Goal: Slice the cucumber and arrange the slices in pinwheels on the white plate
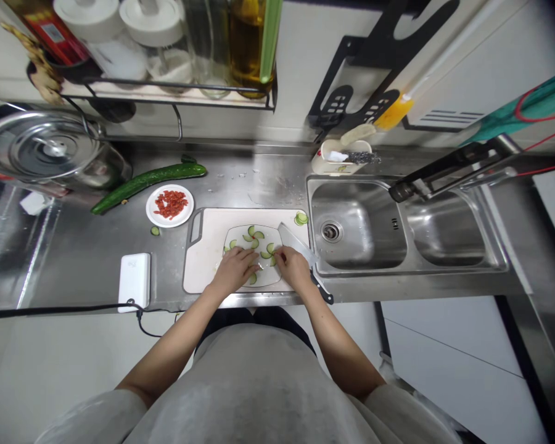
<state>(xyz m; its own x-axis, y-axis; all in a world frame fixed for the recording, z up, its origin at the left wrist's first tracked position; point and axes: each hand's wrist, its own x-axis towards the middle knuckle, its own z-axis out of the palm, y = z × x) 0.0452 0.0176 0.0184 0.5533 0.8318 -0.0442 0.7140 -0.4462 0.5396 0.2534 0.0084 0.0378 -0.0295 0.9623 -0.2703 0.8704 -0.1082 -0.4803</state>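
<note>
A white plate point(238, 235) with several half-moon cucumber slices point(252, 232) arranged on it sits on a pale cutting board point(208, 246). My left hand point(234, 270) and my right hand point(294, 266) both rest over the plate's near side, fingers curled toward each other as if pinching a slice between them; what they hold is too small to make out. A kitchen knife point(300, 246) lies on the board's right edge, its black handle beyond my right hand. A small stack of cucumber slices point(301, 217) lies at the board's far right corner.
A whole cucumber point(148, 182) and a small plate of red bits point(170, 205) lie left of the board. A white power bank point(134, 280) with a black cable sits near the counter edge. A double steel sink point(398, 228) is on the right, a lidded pot point(46, 148) far left.
</note>
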